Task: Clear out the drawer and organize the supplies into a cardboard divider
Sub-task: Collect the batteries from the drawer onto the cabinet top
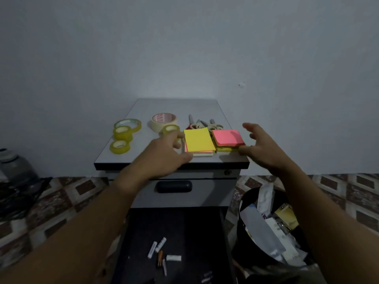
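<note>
Yellow pad [198, 142], pink pad [228, 137] on table [110, 158]; left hand [166, 154] fingers curled beside yellow pad, grip unclear; right hand [264, 148] fingers spread, thumb touching pink pad.

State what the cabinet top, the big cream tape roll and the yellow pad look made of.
Pale grey cabinet top: probably laminated board, smooth with a soft sheen and a dark edge band. Wide cream tape roll: likely paper masking tape, matt and opaque. Bright yellow note pad: paper, matt, flat thin sheets.
</note>
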`<state>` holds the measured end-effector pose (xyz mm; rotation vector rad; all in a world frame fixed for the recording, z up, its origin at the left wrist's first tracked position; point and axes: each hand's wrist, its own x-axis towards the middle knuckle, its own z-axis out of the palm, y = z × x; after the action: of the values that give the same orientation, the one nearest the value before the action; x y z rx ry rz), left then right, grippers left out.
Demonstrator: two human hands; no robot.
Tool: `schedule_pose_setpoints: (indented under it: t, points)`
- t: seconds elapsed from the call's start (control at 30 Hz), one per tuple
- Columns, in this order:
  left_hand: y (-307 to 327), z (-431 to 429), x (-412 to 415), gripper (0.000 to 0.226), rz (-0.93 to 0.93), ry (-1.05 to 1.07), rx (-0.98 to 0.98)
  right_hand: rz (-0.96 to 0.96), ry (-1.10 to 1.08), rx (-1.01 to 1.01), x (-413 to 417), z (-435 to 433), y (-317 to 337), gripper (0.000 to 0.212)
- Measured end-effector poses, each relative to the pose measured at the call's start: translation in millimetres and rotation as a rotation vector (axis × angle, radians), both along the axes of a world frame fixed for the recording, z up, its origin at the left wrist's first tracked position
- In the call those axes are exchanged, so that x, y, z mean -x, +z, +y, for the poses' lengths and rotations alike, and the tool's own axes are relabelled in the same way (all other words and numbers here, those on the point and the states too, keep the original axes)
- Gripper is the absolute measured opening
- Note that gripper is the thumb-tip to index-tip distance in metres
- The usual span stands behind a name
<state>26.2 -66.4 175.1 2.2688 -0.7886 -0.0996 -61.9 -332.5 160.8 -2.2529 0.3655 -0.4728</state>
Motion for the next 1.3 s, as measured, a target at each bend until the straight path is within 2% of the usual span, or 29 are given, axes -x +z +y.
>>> schedule_pose_setpoints:
  t: [0.17,0.27,0.4,0.5,0.7,0.8,0.9,1.0,1.13,1.3]
  points:
    - [-8.6,49.2,18.5,0.061,0.125,-0.066,0.095,-0.229,-0.099,-0.066,29.7,31.7,-6.9,0.048]
    - [-30.5,76.6,28.9,0.054,0.212,-0.04,0.144,-0.299,-0.094,-0.189,45.1,56.9,-24.5,0.032]
    - [-81.5,101.2,39.2,0.043,0.324,-0.02,0.105,-0.19,-0.014,-0.343,57.2,92.5,-64.1,0.022]
    - [-135.8,108.1,38.9,0.053,0.447,-0.001,0.007,0.004,0.083,-0.386,56.9,116.4,-105.7,0.021]
    - [-220.0,107.1,35.4,0.068,0.572,0.03,-0.301,0.366,0.22,-0.367,48.7,147.7,-193.1,0.027]
    - [-246.0,104.5,36.4,0.074,0.573,0.006,-0.348,0.483,0.208,-0.292,46.7,156.8,-227.7,0.035]
    - [-270.1,101.0,33.2,0.086,0.548,0.02,-0.338,0.543,0.185,-0.255,45.4,163.7,-251.2,0.048]
    - [-287.7,94.1,28.3,0.088,0.494,0.033,-0.31,0.559,0.165,-0.23,38.9,168.3,-269.8,0.062]
    - [-304.2,86.6,18.1,0.091,0.414,-0.016,-0.34,0.616,0.243,0.024,26.3,175.5,-291.5,0.072]
    - [-319.9,81.4,4.8,0.09,0.424,-0.015,-0.367,0.623,0.222,0.135,15.1,184.2,-311.0,0.083]
